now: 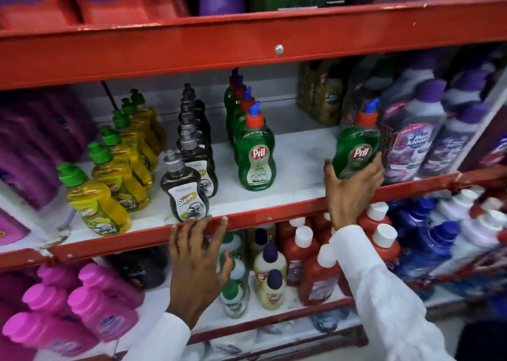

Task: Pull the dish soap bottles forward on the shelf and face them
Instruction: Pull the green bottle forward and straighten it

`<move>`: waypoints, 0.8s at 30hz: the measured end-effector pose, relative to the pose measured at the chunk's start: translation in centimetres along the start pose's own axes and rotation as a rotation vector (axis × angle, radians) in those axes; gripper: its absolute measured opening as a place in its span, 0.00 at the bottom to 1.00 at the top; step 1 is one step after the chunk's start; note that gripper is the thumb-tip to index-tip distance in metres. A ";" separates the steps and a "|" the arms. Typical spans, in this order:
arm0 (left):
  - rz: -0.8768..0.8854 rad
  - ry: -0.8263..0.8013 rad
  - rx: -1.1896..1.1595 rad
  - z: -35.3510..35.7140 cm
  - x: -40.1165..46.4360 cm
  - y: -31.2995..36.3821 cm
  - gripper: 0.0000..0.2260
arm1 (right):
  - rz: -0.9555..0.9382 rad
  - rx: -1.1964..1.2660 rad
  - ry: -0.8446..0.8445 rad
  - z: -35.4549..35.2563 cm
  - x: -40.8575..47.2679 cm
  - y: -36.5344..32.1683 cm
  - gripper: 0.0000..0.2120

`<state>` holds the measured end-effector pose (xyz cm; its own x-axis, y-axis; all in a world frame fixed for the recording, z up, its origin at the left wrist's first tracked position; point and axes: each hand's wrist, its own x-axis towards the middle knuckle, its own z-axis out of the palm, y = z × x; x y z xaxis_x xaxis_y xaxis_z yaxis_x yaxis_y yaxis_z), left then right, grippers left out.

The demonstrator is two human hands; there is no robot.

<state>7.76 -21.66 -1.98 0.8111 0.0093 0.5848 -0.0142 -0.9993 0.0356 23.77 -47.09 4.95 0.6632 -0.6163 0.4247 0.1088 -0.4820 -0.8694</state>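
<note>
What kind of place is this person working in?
Most likely a shop's cleaning-products aisle: red metal shelving on several levels, rows of identical dish soap bottles, and the right hand gripping one green bottle.

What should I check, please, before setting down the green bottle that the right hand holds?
1. Right hand grips the held Pril bottle: ok.
2. Its label faces out: ok.
3. Bare shelf beside the front Pril bottle: ok.
4. Held bottle upright: not ok, tilted.
5. Left hand free, fingers on the shelf edge: ok.
6. Cap sealed: cannot tell.
</note>
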 end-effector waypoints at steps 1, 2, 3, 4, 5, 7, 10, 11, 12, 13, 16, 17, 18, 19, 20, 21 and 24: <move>-0.002 -0.001 -0.001 0.0 0.0 0.0 0.30 | -0.010 -0.009 0.010 0.0 0.5 0.1 0.45; -0.004 -0.001 -0.002 -0.1 0.1 0.0 0.29 | -0.022 -0.019 0.012 -0.1 0.9 0.1 0.43; -0.004 -0.002 -0.005 -0.2 0.1 0.0 0.29 | -0.028 -0.028 0.007 -0.2 1.2 0.1 0.42; -0.004 -0.003 -0.007 -0.2 0.2 0.0 0.29 | -0.037 -0.035 -0.004 -0.3 1.3 0.0 0.41; -0.003 -0.005 -0.007 -0.3 0.1 0.1 0.29 | -0.048 -0.036 -0.015 -0.4 1.3 -0.2 0.40; -0.009 -0.010 -0.005 -0.4 0.1 0.1 0.29 | -0.087 -0.019 -0.035 -0.7 0.6 -1.0 0.40; -0.021 -0.043 0.005 -0.4 0.2 0.2 0.29 | -0.159 0.028 -0.064 -1.1 -1.5 -2.9 0.39; -0.023 -0.056 0.013 -0.4 0.2 0.2 0.29 | -0.178 0.049 -0.093 -1.0 -2.4 -3.7 0.39; -0.027 -0.069 0.016 -0.4 0.2 0.2 0.29 | -0.195 0.068 -0.140 -1.0 -3.4 -4.3 0.39; -0.030 -0.081 0.014 -0.5 0.2 0.2 0.29 | -0.209 0.080 -0.197 -0.7 -4.4 -4.9 0.39; -0.034 -0.107 0.006 -0.7 0.2 0.1 0.29 | -0.267 0.085 -0.337 0.4 -7.1 -6.3 0.38; -0.035 -0.112 0.004 -0.8 0.1 0.0 0.29 | -0.288 0.083 -0.359 0.8 -7.7 -6.8 0.38; -0.033 -0.119 0.004 -0.9 0.1 0.0 0.29 | -0.303 0.076 -0.371 1.2 -8.2 -7.3 0.38; -0.029 -0.127 0.004 -0.9 0.1 -0.1 0.29 | -0.308 0.065 -0.379 1.5 -8.5 -7.7 0.39; -0.025 -0.135 0.007 -0.9 0.1 -0.1 0.29 | -0.310 0.054 -0.391 1.8 -8.7 -8.0 0.39; -0.024 -0.139 0.009 -1.0 0.1 -0.2 0.28 | -0.313 0.042 -0.407 2.1 -9.0 -8.1 0.39; -0.032 -0.152 0.004 -1.2 0.1 -0.3 0.28 | -0.314 0.006 -0.449 2.8 -9.6 -8.0 0.39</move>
<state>7.13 -21.34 -0.93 0.8904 0.0358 0.4538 0.0150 -0.9987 0.0493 18.57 -35.58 7.09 0.8491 -0.1164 0.5152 0.3556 -0.5952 -0.7206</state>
